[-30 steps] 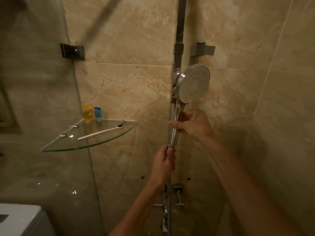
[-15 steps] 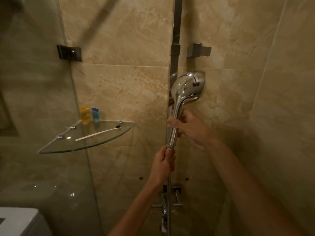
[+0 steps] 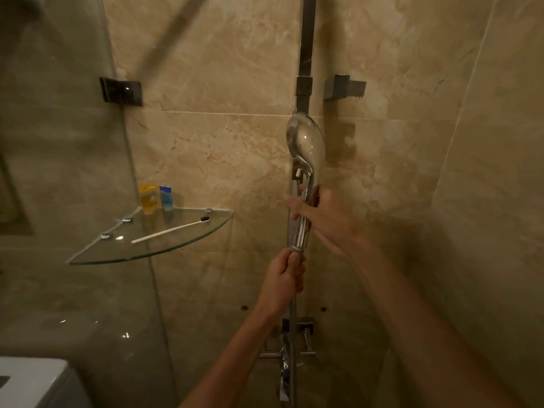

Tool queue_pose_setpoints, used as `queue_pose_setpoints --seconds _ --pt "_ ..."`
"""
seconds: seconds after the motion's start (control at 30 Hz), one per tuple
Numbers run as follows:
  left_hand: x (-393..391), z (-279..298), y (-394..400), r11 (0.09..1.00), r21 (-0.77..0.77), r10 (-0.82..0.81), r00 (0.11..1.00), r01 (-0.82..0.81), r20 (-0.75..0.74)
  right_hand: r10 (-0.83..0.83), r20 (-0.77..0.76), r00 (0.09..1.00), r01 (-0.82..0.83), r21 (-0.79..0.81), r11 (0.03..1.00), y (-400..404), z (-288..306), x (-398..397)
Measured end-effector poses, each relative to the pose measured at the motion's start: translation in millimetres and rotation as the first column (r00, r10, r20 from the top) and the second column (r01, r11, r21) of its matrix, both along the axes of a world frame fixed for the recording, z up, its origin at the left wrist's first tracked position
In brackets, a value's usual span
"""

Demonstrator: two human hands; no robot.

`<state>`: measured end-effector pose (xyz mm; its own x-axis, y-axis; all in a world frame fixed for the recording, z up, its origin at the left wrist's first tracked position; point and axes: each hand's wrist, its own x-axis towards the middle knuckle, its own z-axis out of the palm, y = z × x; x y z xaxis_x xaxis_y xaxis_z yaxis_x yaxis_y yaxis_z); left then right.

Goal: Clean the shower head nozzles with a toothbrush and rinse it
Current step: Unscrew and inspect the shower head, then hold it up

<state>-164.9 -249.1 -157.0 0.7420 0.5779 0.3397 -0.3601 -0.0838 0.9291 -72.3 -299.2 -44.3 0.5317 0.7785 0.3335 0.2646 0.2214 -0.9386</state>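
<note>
The chrome shower head [image 3: 307, 142] stands upright in front of the vertical rail [image 3: 306, 48], its shiny back toward me and its nozzle face hidden. My right hand [image 3: 326, 219] is wrapped around the handle just below the head. My left hand [image 3: 284, 278] grips the bottom end of the handle where the hose joins. A white toothbrush [image 3: 170, 229] with dark bristles lies on the glass corner shelf [image 3: 97, 254] to the left, untouched.
Two small bottles, yellow [image 3: 148, 198] and blue [image 3: 166, 198], stand at the shelf's back corner. A glass panel [image 3: 59, 172] closes the left side. The tap fitting [image 3: 297, 343] sits low on the marble wall. A white fixture [image 3: 29, 381] shows at bottom left.
The shower head has been twisted around: its nozzle face pointed at me a second ago, now the chrome back does. Both hands kept their grip on the handle.
</note>
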Motion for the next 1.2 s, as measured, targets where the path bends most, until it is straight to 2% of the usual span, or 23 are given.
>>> queue_pose_setpoints --seconds 0.07,0.13,0.27,0.37,0.53,0.67,0.83,1.03,1.13,1.2 --pt "1.2 -1.4 1.4 1.0 0.002 0.002 1.0 -0.002 -0.007 -0.137 0.119 0.983 0.14 -0.018 0.99 4.5 -1.5 -3.0" --pt "3.5 -2.8 2.3 1.0 -0.004 0.009 1.0 -0.009 -0.01 -0.192 0.181 0.964 0.2 -0.028 0.979 8.7 -1.8 -2.6" --pt "4.1 -4.6 5.2 1.0 -0.007 0.018 1.0 -0.018 -0.007 -0.205 0.309 0.929 0.244 -0.093 0.965 10.1 4.8 -2.3" --pt "2.4 -7.4 8.6 1.0 0.006 0.022 1.0 -0.022 -0.015 -0.152 0.328 0.932 0.208 -0.141 0.968 6.6 10.1 -0.8" --pt "0.3 -7.0 16.6 1.0 -0.003 0.028 1.0 -0.028 -0.001 -0.153 0.24 0.958 0.187 -0.123 0.975 3.3 10.5 4.5" --pt "1.5 -3.0 22.0 0.998 0.015 0.06 0.998 -0.06 -0.013 -0.151 0.254 0.955 0.181 -0.1 0.978 5.3 11.2 6.4" --pt "4.4 -0.4 26.2 0.998 0.005 0.056 0.998 -0.056 -0.007 -0.096 0.115 0.989 0.102 -0.051 0.993 10.4 11.5 13.7" --pt "3.1 -5.8 30.6 0.997 0.001 0.078 0.997 -0.078 -0.026 -0.065 0.091 0.994 0.069 -0.04 0.997 22.4 2.0 11.6" --pt "-0.3 -8.5 35.9 0.998 -0.001 0.068 0.997 -0.068 -0.02 0.079 0.027 0.996 -0.08 0.002 0.997 24.6 0.2 10.9" --pt "-3.2 -7.5 38.8 0.998 0.008 0.069 0.997 -0.068 -0.024 0.225 -0.096 0.97 -0.217 0.086 0.972 25.8 0.3 8.7"
